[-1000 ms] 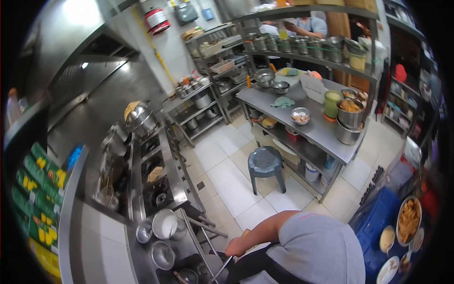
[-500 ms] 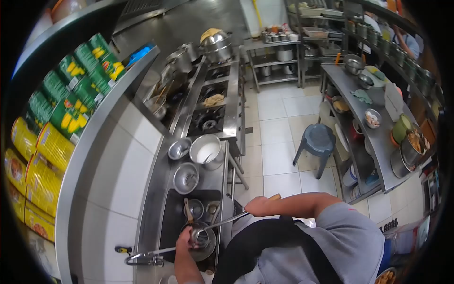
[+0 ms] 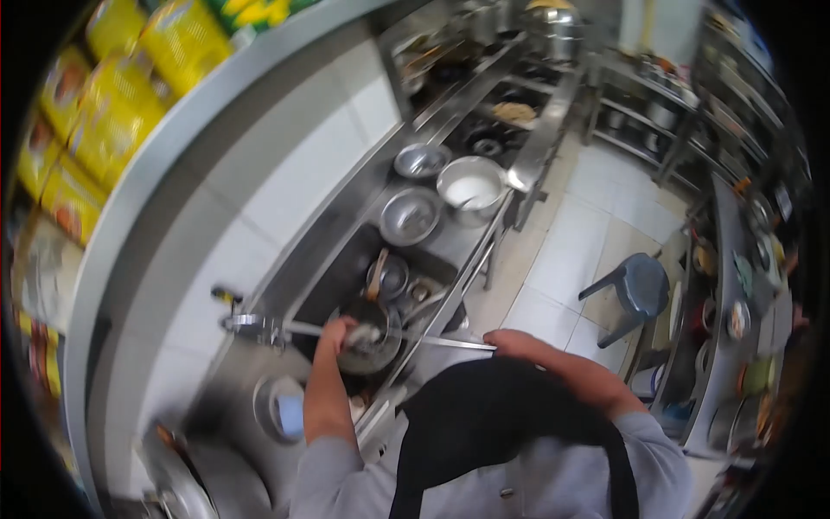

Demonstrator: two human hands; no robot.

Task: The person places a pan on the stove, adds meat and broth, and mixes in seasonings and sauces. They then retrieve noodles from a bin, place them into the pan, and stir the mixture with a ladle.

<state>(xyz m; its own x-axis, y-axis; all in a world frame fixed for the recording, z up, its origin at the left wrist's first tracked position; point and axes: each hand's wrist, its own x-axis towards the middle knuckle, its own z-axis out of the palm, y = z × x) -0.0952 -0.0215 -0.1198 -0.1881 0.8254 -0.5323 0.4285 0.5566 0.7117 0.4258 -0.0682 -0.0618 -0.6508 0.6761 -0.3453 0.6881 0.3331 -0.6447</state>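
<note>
My right hand grips the far end of a long-handled metal ladle, whose shaft reaches left over the sink. My left hand is closed at the ladle's head, under the faucet spout; motion blur hides what its fingers hold. Below both hands a wide metal pan sits in the sink. Farther back in the sink are a smaller metal bowl and a wooden-handled utensil leaning across it.
Two metal bowls and a large pot with white contents stand on the counter behind the sink, before the stove. A round metal container with a blue cloth lies nearer me. A grey stool stands on the floor to the right.
My view has turned and shifted, so the sink sits more to the centre. Both hands stay on the ladle over the sink; the ladle now lies flatter, its right end lower.
</note>
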